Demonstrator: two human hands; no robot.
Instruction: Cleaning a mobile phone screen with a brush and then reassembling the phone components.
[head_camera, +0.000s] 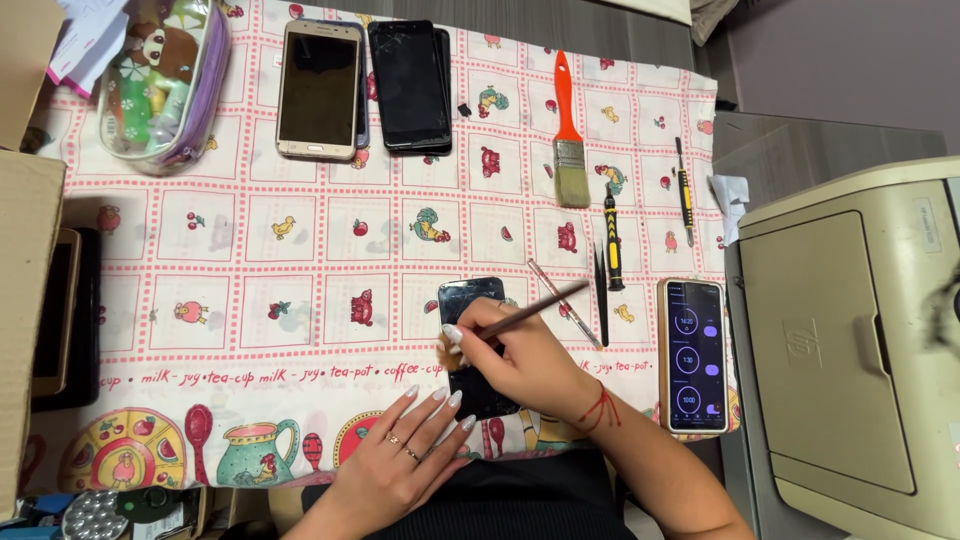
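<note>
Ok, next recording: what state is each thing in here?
Dark phone: screen off, steadied by left hand.
Thin brush: held in right hand.
Phone at right: screen lit.
Gold phone: screen off.
Black phone: screen cracked, off.
Pouch: zipped shut.

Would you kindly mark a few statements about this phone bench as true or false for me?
1. The right hand holds a thin brush over the dark phone. True.
2. The left hand grips the orange-handled paintbrush. False: it rests by the dark phone's lower edge; the paintbrush lies untouched farther up the cloth.
3. A lit phone lies right of the hands. True.
4. Two phones lie at the top of the patterned cloth. True.
5. The printer stands on the left. False: it is on the right.
</note>
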